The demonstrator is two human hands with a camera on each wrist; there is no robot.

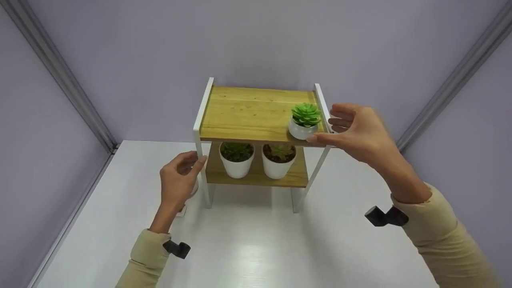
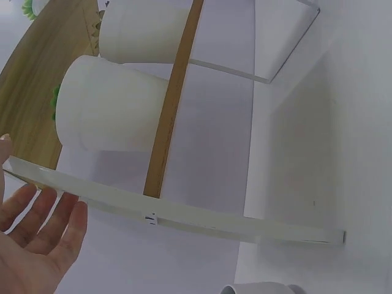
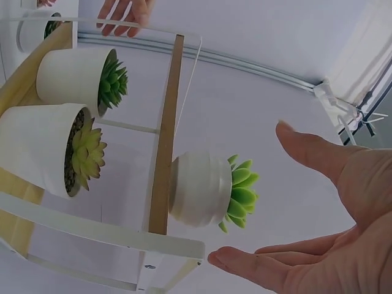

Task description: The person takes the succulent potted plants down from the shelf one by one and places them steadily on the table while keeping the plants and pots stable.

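A small potted succulent (image 1: 305, 120) in a round white pot sits on the front right corner of the upper wooden board (image 1: 240, 114). Around it, my right hand (image 1: 360, 130) is spread, the thumb tip close to the pot's front and the fingers beyond the shelf's right side. The right wrist view shows a wide gap between that thumb and the fingers, with nothing held. At the left front leg (image 1: 201, 164) of the white-framed shelf is my left hand (image 1: 178, 176), its thumb overlapping the leg and its relaxed fingers on the outer side.
Two larger white pots, one with a dark green plant (image 1: 237, 160) and one with a yellowish succulent (image 1: 279, 160), stand on the lower board (image 1: 256, 181). A white object (image 1: 193, 188) is partly hidden behind my left hand. The shelf stands on a white table (image 1: 248, 248) between pale walls.
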